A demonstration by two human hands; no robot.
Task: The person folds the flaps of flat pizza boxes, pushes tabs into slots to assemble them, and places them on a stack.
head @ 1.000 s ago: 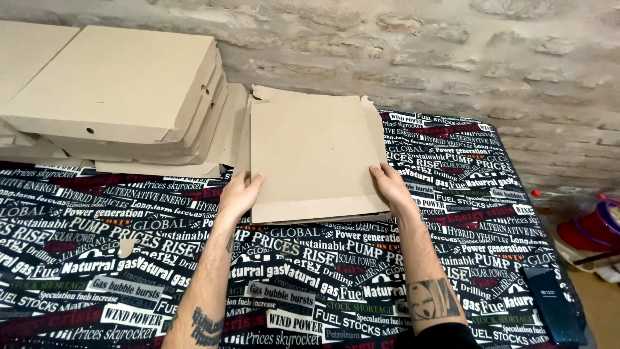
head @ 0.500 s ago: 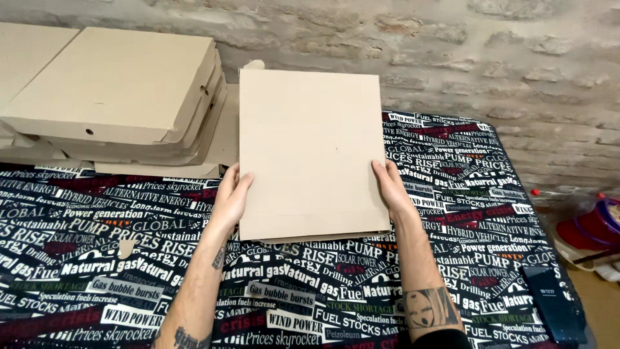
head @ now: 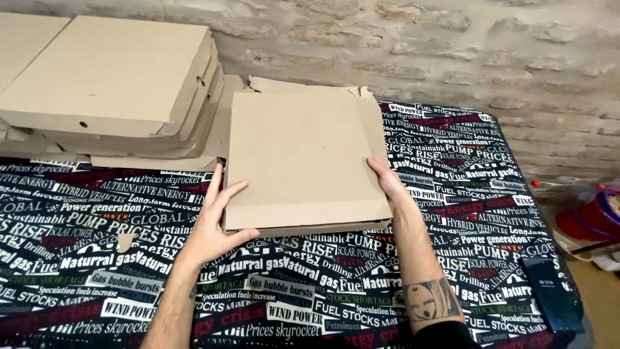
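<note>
Two hands: both bare, one at each side edge of a flat cardboard box (head: 307,161), seemingly to keep it square while it lies on the desk (head: 452,258)
Left hand (head: 216,226): at 8 o'clock of the box, fingers (head: 226,194) spread and laid against its left edge, thumb hooked under the near corner
Right hand (head: 391,184): at 4 o'clock of the box, fingers pressed together and flat along the right edge; what the thumb does, I cannot tell
Box place: middle of the desk, far edge toward the wall (head: 452,45), lying on the printed cloth (head: 290,304)
Box look: plain brown, square lid closed down, ragged flaps showing at 12 o'clock, a thin front wall visible at 6 o'clock
Stack (head: 110,84): more such boxes at 10 o'clock, piled and well apart from both hands, likely kept out of the working space
</note>
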